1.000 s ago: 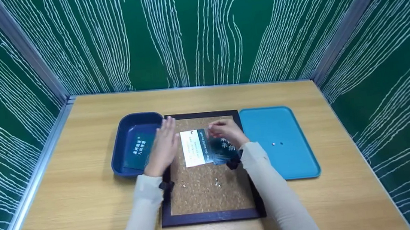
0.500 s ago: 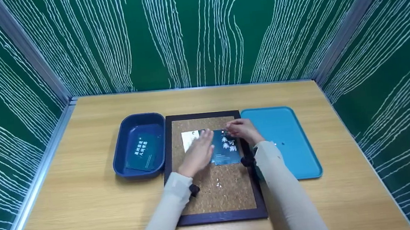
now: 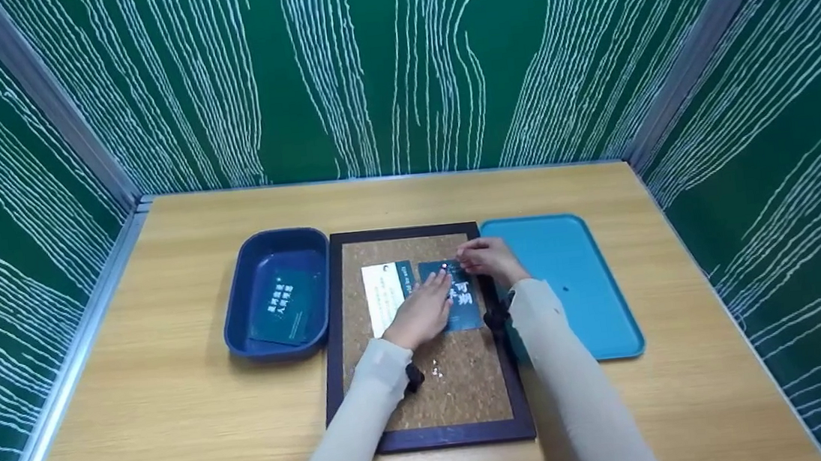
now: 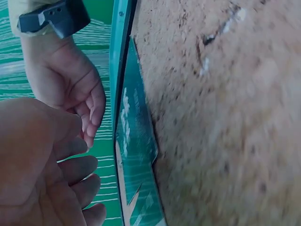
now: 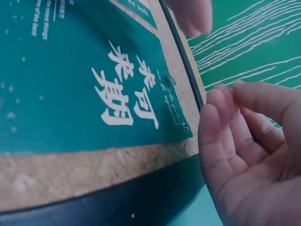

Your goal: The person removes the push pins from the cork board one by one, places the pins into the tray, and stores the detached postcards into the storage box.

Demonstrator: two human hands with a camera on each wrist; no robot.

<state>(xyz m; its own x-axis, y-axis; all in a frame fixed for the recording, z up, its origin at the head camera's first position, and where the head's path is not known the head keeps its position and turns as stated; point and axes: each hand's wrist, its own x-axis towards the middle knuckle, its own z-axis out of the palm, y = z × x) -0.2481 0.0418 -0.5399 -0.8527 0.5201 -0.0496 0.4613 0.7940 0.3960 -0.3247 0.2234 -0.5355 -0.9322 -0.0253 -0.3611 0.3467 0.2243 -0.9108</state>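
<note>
The teal card [image 3: 467, 308] lies on the right side of the cork board [image 3: 465, 402], beside a white-and-teal card [image 3: 384, 293]; the board rests on the tabletop [image 3: 163, 322]. It looks like thin printed stock, so it should be very light, a little springy and easy to slide or crease; the smooth face may offer little grip, and the edges or corners seem the best places to lift it, with a flat palm better for steadying. The left hand [image 3: 422, 312] stretches over its lower-left part with fingers extended and gripping nothing; whether they touch the card or sit just above it is not clear. The right hand [image 3: 492, 259] is at the upper-right corner, thumb and index tips brought together, but whether something tiny sits between them cannot be told. The left hand hides part of the card's lettering in the head view, and the right wrist view cuts off its lower end. A bright dot near the card's top could be print or a fastener. The shiny bits [image 3: 436, 369] on the cork are too small to identify, and the right sleeve [image 3: 584, 387] covers part of the light blue tray [image 3: 548, 247].
</note>
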